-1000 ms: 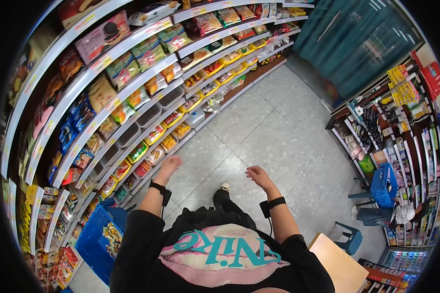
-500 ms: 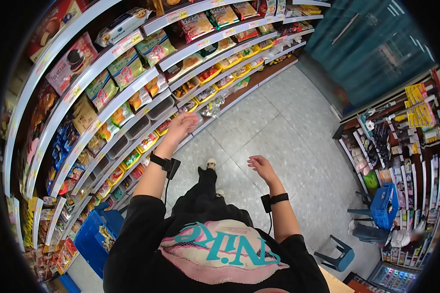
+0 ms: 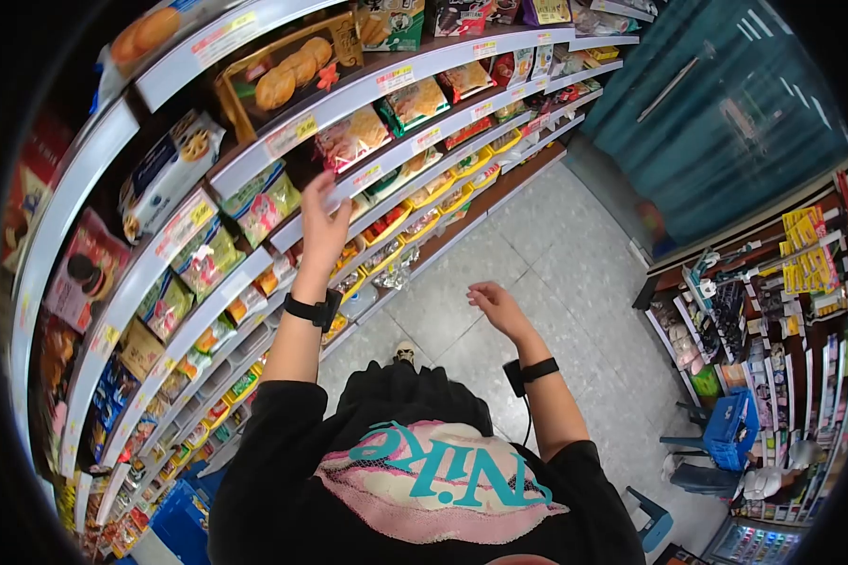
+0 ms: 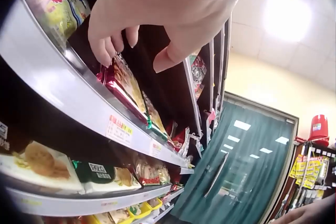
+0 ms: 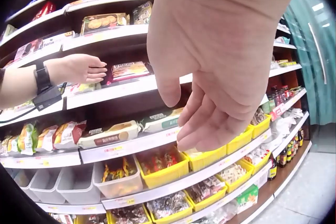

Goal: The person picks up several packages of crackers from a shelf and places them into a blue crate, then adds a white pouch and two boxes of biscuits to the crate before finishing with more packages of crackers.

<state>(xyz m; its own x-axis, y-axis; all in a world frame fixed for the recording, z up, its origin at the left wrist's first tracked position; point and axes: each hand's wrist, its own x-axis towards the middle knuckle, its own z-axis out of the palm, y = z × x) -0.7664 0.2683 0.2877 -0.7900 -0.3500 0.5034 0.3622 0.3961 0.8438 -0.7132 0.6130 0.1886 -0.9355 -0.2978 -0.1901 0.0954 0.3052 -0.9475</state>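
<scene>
My left hand (image 3: 325, 231) reaches to the snack shelf, its fingertips right at the near end of a red snack package (image 3: 353, 137). In the left wrist view, the thumb stands apart from the fingers over this red package (image 4: 126, 85), and nothing shows between them. The right wrist view has the left hand (image 5: 84, 69) beside the package's end, fingers nearly straight. A green-edged package (image 3: 413, 102) lies just beyond the red one. Over the floor, away from the shelves, my right hand (image 3: 501, 311) hangs with loosely bent fingers and holds nothing.
A boxed cookie pack (image 3: 292, 80) stands on the shelf above. Lower shelves carry yellow bins (image 5: 163, 169) and grey bins (image 5: 76, 184). A teal curtain (image 3: 725, 104) hangs at the far end. A blue crate (image 3: 730, 428) and a stool (image 3: 652, 518) are at right.
My left hand has risen from beside the lower bins to the red package on a higher shelf. The view has shifted toward the shelves; my right hand stays low and empty.
</scene>
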